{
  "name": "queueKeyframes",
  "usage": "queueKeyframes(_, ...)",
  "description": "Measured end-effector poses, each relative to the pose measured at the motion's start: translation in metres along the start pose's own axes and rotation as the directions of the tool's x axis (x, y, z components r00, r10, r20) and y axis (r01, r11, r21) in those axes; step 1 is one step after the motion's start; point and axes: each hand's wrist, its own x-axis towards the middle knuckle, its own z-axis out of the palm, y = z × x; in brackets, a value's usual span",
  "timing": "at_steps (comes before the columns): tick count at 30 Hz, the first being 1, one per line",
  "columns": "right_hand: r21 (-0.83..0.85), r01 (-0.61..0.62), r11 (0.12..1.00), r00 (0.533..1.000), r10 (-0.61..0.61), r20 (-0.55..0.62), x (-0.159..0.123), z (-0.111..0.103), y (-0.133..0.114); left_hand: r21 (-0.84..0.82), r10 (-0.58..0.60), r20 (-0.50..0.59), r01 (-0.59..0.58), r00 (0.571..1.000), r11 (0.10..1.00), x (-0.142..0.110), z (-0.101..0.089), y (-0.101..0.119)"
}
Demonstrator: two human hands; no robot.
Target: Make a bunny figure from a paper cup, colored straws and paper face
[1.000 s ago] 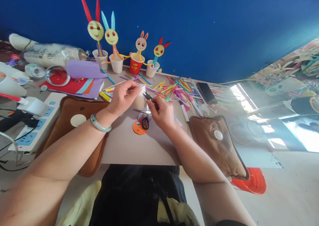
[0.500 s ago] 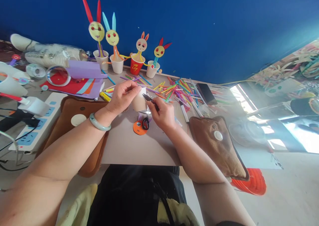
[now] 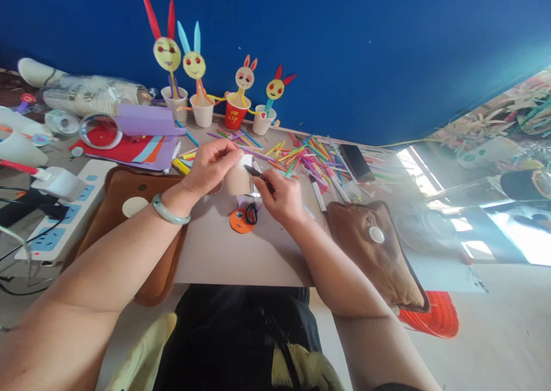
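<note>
My left hand point(image 3: 215, 164), with a pale bangle at the wrist, pinches the edge of a white paper cup point(image 3: 237, 178). The cup is above the table, partly hidden behind my fingers. In my right hand point(image 3: 282, 196) is a slim black pen-like tool point(image 3: 258, 174), its pointed tip at the cup's right side. Whether the tip touches the cup I cannot tell. Just below the cup, scissors point(image 3: 251, 213) with a black handle lie beside an orange disc point(image 3: 241, 224) that bears small dark marks.
Rabbit-faced figures in cups point(image 3: 202, 112) line the blue wall. Colourful sticks point(image 3: 301, 153) are strewn behind my hands, near a dark phone point(image 3: 357, 162). Brown pouches point(image 3: 365, 247) flank the work spot. A power strip point(image 3: 64, 219) and coloured paper point(image 3: 146, 121) are at left.
The paper cup and the tool's tip have shifted slightly left and down. Both hands keep their grip; the things around them look unmoved.
</note>
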Motion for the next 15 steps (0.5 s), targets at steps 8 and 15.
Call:
queueKeyframes(8,-0.014,0.032,0.999,0.999,-0.031,0.027,0.0005,-0.0025,0.0003,0.015,-0.027,0.026,0.027,0.999,1.0,0.001,-0.0031,0.0026)
queueKeyframes(15,-0.035,0.014,0.999,0.999,-0.012,0.049,0.0001,-0.0034,0.0005,0.068,-0.021,0.071,0.016,0.997,0.998,0.0027,-0.0054,0.0029)
